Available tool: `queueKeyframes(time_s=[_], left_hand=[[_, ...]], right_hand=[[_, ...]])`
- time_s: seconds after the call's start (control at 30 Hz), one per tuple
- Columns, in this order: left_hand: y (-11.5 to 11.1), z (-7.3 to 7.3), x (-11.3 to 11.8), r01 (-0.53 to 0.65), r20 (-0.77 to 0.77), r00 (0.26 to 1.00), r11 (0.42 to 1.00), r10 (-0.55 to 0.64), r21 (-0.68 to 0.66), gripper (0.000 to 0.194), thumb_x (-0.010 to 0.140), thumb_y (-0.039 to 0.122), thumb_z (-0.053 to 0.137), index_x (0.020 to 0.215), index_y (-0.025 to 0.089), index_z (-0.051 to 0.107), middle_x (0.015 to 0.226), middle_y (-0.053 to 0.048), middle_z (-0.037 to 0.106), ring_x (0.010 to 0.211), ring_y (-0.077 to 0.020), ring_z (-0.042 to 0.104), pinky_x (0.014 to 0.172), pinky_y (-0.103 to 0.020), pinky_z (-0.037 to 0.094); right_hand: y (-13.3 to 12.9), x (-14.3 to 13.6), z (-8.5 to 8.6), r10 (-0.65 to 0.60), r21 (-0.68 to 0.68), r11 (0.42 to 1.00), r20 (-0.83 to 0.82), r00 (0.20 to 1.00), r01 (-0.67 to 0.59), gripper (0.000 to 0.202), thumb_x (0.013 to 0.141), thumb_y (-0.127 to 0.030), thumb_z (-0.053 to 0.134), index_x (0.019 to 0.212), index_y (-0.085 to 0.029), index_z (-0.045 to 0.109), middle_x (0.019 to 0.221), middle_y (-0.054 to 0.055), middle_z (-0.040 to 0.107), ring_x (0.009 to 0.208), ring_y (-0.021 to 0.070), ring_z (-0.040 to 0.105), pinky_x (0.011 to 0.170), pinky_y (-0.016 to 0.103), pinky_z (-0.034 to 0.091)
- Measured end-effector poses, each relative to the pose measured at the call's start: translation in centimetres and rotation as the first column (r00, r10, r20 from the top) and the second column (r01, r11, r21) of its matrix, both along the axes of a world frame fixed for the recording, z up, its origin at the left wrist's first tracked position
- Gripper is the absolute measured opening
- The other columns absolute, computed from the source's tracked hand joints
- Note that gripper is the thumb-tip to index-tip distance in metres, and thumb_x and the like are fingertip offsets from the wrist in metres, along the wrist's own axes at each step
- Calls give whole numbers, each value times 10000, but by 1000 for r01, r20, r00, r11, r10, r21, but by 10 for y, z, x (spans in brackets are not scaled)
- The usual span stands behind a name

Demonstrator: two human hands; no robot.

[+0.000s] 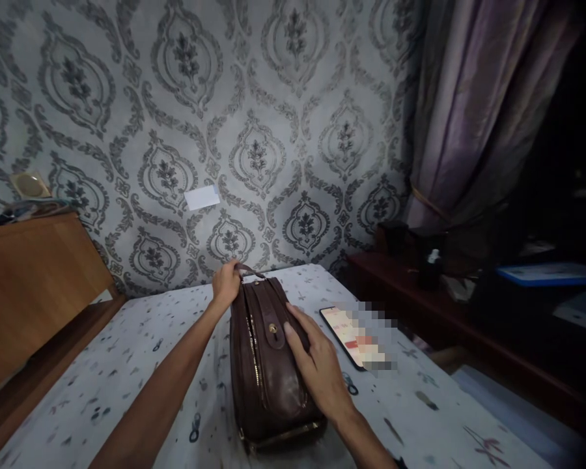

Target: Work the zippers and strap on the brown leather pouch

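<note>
A dark brown leather bag [286, 384] lies on the patterned sheet, its handle end pointing toward the wall. Gold-toned zips run along its left side and near end, and a tab with a round stud sits on its upper face. At the far end my left hand [226, 284] is closed around the handle strap [251, 269], with its fingertips partly hidden. My right hand [319, 361] rests along the bag's right side, thumb and fingers stretched out and apart. To the right of that hand lies a phone [344, 335] with a lit screen, partly blurred.
The bag and phone are on a white printed sheet [176, 365]. A wooden headboard-like panel [39, 286] stands at the left. Patterned wallpaper with a white paper slip [202, 197] is behind. On the right are a tied curtain [473, 117] and a dark red shelf [395, 286] with a small bottle [433, 260].
</note>
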State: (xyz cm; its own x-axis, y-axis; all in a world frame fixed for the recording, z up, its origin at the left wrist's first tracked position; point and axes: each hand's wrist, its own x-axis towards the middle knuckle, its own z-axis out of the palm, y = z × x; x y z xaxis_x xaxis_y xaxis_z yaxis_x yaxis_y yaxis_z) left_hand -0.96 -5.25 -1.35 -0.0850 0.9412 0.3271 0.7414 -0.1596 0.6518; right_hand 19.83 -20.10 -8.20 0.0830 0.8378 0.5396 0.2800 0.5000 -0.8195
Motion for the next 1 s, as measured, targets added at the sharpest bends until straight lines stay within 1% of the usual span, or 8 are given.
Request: queueKeyframes(time_s=[0.1, 0.2, 0.37, 0.43, 0.5, 0.67, 0.8, 1.0], left_hand=[[-9, 4, 7, -69, -31, 997, 995, 71, 69, 325, 927, 128, 490, 1168, 253, 667, 1044, -81, 733, 1210, -295, 584, 1022, -384, 404], [-14, 7, 11, -73, -44, 996, 991, 78, 109, 378, 899, 96, 472, 1184, 251, 666, 983, -62, 744, 1157, -283, 614, 999, -360, 409], [-4, 13, 6, -4, -24, 1000, 999, 5, 37, 265, 932, 146, 516, 1127, 205, 686, 877, -40, 738, 1004, -238, 672, 931, -352, 477], [3, 18, 2, 51, -4, 999, 998, -51, -46, 199, 966, 253, 576, 1114, 163, 672, 949, -49, 723, 927, -206, 680, 876, -371, 530], [10, 22, 0, 111, 17, 994, 984, -109, -142, 271, 971, 351, 616, 1135, 138, 648, 1060, -67, 694, 907, -185, 677, 827, -380, 573], [21, 30, 5, 230, 46, 973, 922, -227, -310, 306, 969, 349, 631, 1195, 143, 622, 1137, -80, 667, 948, -192, 675, 813, -380, 598], [31, 27, 18, 266, 44, 962, 896, -268, -355, 314, 963, 352, 638, 1197, 143, 627, 1172, -84, 660, 995, -211, 671, 848, -404, 593], [41, 13, 33, 243, 52, 970, 919, -239, -310, 360, 964, 362, 633, 1257, 154, 603, 1253, -98, 632, 1070, -238, 653, 898, -441, 580]], right_hand=[[0, 0, 1, 9, -7, 1000, -20, 1000, -9, 490, 960, -526, 532, 1345, -246, 646, 1400, 97, 645, 1331, 293, 579, 1151, 513, 443], [0, 1, 0, 19, -14, 1000, -36, 999, -20, 493, 959, -527, 532, 1351, -247, 643, 1404, 96, 641, 1333, 291, 577, 1160, 515, 431], [-1, 2, -4, 46, -26, 998, -76, 996, -49, 502, 948, -536, 547, 1357, -259, 638, 1428, 88, 623, 1349, 278, 561, 1183, 509, 400], [-2, 2, -6, 51, -46, 997, -91, 995, -55, 514, 942, -538, 551, 1365, -257, 630, 1443, 86, 611, 1362, 270, 549, 1194, 504, 385], [-4, 2, -7, 54, -60, 996, -102, 993, -60, 523, 940, -538, 550, 1371, -253, 623, 1455, 85, 600, 1375, 264, 536, 1202, 497, 373], [-6, 2, -8, 60, -56, 996, -126, 990, -67, 508, 938, -528, 555, 1367, -265, 627, 1462, 74, 596, 1381, 263, 532, 1200, 490, 378], [-6, 1, -9, 54, -32, 998, -141, 989, -59, 488, 933, -509, 570, 1352, -270, 639, 1451, 74, 607, 1369, 266, 544, 1191, 492, 391], [-7, 2, -10, 58, -15, 998, -110, 992, -60, 478, 944, -526, 545, 1338, -278, 652, 1458, 74, 599, 1381, 270, 531, 1200, 492, 376]])
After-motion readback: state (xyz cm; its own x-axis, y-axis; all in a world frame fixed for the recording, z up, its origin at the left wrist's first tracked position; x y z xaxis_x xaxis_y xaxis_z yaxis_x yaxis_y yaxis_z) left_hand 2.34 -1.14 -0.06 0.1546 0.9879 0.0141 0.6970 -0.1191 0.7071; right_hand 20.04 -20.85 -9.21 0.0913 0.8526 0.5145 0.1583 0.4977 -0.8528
